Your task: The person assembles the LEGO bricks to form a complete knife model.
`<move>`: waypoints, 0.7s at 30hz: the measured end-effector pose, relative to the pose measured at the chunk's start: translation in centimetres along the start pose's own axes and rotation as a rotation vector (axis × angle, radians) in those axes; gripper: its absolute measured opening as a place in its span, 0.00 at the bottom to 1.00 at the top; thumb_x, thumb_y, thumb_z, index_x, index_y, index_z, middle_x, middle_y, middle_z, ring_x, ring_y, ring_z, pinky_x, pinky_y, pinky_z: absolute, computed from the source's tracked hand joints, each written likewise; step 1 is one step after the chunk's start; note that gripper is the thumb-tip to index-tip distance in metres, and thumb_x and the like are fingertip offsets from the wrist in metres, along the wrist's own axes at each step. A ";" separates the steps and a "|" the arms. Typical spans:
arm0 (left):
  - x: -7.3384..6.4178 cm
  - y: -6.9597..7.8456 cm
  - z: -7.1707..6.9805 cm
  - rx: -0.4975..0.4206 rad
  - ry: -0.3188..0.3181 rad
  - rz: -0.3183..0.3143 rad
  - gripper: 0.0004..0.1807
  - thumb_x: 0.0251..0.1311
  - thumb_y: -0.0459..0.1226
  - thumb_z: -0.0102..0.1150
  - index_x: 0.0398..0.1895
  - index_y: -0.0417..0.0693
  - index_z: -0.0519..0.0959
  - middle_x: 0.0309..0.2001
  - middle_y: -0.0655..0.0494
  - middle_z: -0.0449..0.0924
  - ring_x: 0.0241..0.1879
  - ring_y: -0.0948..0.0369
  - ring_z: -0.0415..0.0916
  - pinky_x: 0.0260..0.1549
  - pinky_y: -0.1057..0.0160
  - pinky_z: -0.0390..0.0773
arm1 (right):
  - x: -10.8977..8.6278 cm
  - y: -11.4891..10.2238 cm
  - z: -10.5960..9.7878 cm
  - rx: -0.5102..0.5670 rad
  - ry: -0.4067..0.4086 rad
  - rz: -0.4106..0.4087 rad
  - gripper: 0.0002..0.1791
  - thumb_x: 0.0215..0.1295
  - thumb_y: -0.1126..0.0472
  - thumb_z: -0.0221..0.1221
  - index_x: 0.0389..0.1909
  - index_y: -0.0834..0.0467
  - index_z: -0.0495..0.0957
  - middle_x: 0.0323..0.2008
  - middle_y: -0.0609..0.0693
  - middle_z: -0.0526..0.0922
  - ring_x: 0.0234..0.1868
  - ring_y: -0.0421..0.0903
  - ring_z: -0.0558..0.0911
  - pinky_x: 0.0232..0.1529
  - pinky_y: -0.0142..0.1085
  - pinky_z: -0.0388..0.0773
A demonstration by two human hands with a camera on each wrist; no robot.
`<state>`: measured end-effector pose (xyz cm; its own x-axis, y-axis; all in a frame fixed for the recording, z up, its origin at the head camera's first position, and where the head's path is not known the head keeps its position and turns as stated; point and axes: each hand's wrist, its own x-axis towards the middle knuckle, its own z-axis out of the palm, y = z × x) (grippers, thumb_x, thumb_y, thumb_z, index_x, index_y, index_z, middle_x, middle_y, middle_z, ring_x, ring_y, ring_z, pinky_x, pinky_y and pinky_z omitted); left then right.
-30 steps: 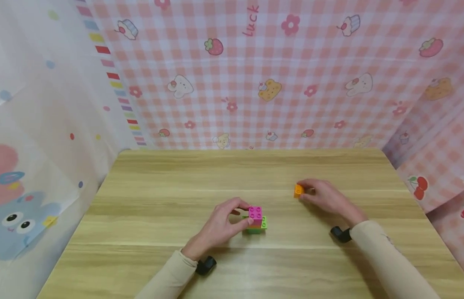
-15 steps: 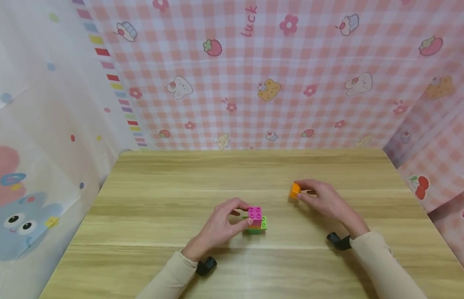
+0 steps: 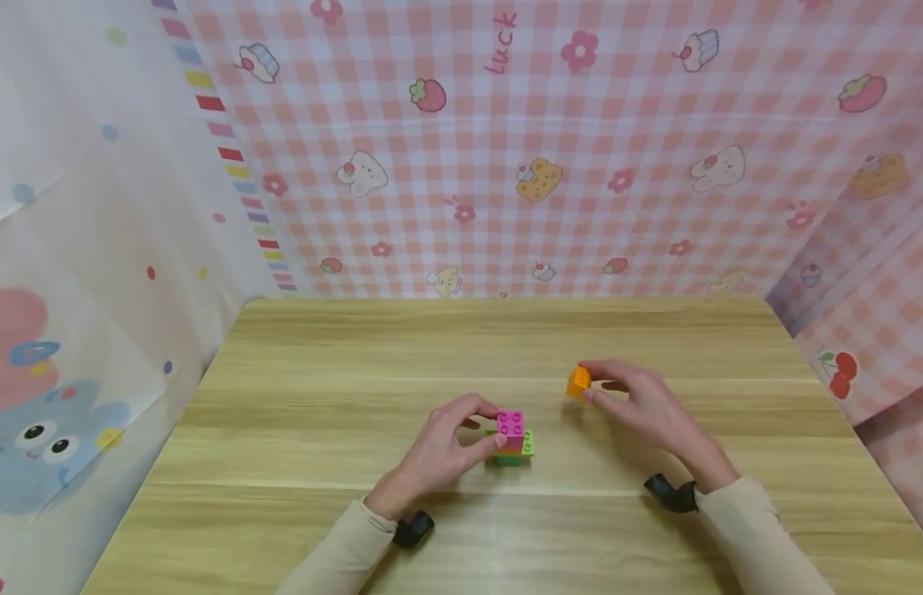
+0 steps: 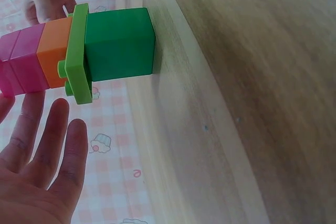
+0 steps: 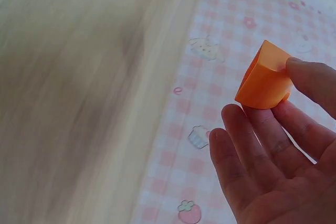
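A small tower of toy building bricks stands on the table. In the left wrist view it has a dark green block (image 4: pixel 121 44) at the bottom, a light green plate (image 4: pixel 79 59), an orange brick (image 4: pixel 54 51) and two pink bricks (image 4: pixel 26 59) on top. My left hand (image 3: pixel 439 446) grips the tower at the pink bricks between thumb and fingers. Up and to the right, my right hand (image 3: pixel 643 405) pinches a loose orange brick (image 3: pixel 578 383) with a curved side. The right wrist view shows this curved brick (image 5: pixel 265 80) tilted between thumb and fingertips, raised off the table.
The wood-grain table (image 3: pixel 320 364) reaches back to a pink checked cloth (image 3: pixel 461 149) hung behind it. A pale printed cloth (image 3: pixel 97 248) hangs at the left. Black wrist mounts (image 3: pixel 412 530) sit under both forearms.
My right hand has moved left toward the tower, carrying the orange brick, which has also tilted. The left hand and the tower have stayed in place.
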<state>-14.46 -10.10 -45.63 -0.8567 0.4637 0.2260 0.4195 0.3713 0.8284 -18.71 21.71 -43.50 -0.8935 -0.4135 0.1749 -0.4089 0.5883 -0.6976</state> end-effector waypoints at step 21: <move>-0.2 0.0 -0.1 0.020 -0.001 -0.033 0.14 0.69 0.40 0.67 0.54 0.48 0.81 0.53 0.57 0.83 0.56 0.55 0.79 0.55 0.54 0.82 | 0.2 -4.3 1.2 0.085 0.004 -0.125 0.23 0.71 0.60 0.66 0.64 0.62 0.79 0.57 0.53 0.84 0.55 0.49 0.84 0.57 0.49 0.82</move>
<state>-14.30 -10.23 -45.61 -0.8696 0.4522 0.1982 0.3972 0.4022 0.8249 -16.92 18.25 -41.31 -0.8375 -0.4767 0.2669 -0.4999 0.4715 -0.7265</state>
